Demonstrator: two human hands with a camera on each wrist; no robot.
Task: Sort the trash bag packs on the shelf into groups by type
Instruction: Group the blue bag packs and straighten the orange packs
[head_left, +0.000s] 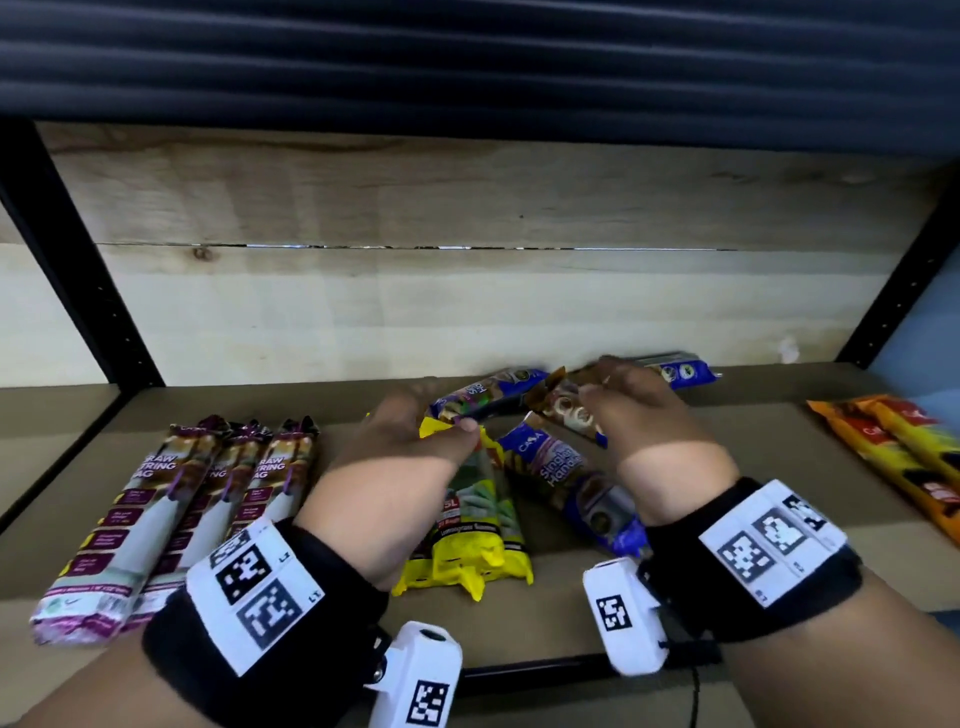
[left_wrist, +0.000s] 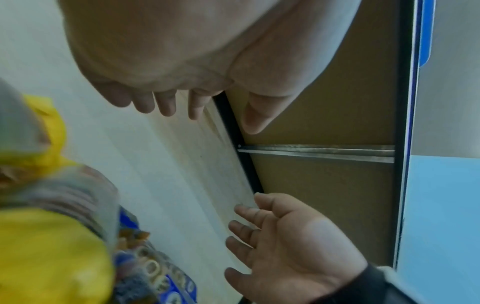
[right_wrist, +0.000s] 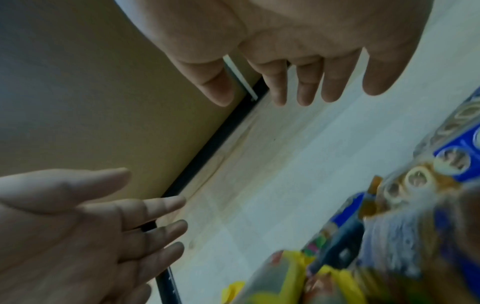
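Three purple draw-string packs (head_left: 171, 519) lie side by side at the left of the shelf (head_left: 779, 467). In the middle is a loose pile: yellow packs (head_left: 467, 540) and several blue packs (head_left: 566, 478), one more blue pack (head_left: 680, 369) by the back wall. My left hand (head_left: 410, 436) hovers over the yellow packs and my right hand (head_left: 639, 410) over the blue ones. The wrist views show the left hand (left_wrist: 182, 102) and the right hand (right_wrist: 306, 88) with fingers spread and nothing held. The pile's centre is hidden under my hands.
Orange packs (head_left: 904, 457) lie at the right end of the shelf. A pale wooden back wall (head_left: 467, 312) closes the rear, with black metal uprights (head_left: 78, 260) at both sides. Bare shelf board lies between the blue packs and the orange ones.
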